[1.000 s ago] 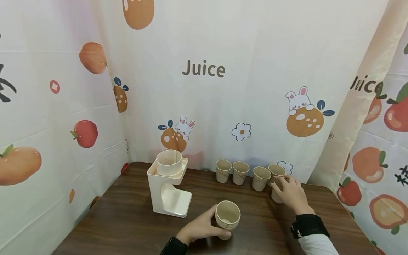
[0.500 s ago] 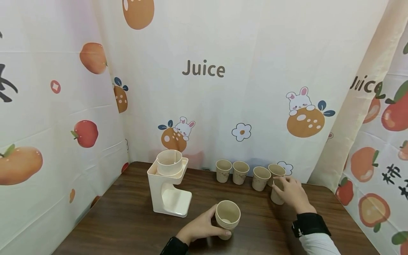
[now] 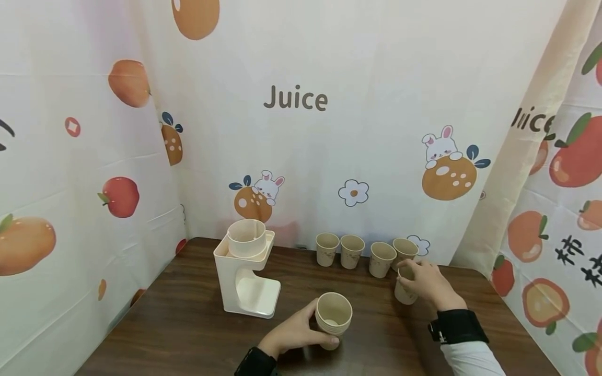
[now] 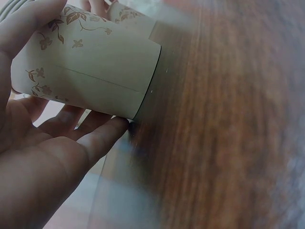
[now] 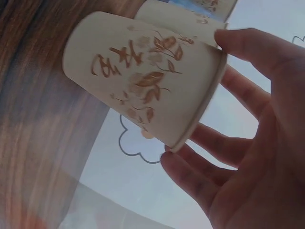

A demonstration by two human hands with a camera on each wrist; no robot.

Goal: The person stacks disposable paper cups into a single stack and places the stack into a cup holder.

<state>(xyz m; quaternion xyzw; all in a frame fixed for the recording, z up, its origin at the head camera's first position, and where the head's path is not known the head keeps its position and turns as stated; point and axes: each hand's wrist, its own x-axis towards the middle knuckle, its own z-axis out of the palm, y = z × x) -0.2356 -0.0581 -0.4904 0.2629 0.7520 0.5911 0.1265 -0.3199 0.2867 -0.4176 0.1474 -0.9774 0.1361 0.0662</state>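
In the head view, my left hand (image 3: 298, 330) grips a stack of nested beige paper cups (image 3: 333, 312), thumb on the near side and fingers behind. The left wrist view shows the lowest cup (image 4: 95, 62) of that stack, printed with brown flowers, its base close over the table. Over on the right, my right hand (image 3: 429, 284) holds a single paper cup (image 3: 405, 293) by its rim. Seen from the right wrist, thumb and fingers spread around the rim of this upright cup (image 5: 143, 76), which bears brown leaves and writing.
Several paper cups stand in a row along the back edge: one (image 3: 326, 249) at the left end, another (image 3: 405, 251) just behind the right-hand cup. A white stand (image 3: 246, 277) with a round white container (image 3: 246, 238) on top is at the left of the brown table (image 3: 188, 313).
My right hand and its cup have shifted slightly toward me, away from the back row. The left hand stays on the stack. The head view has turned a little.
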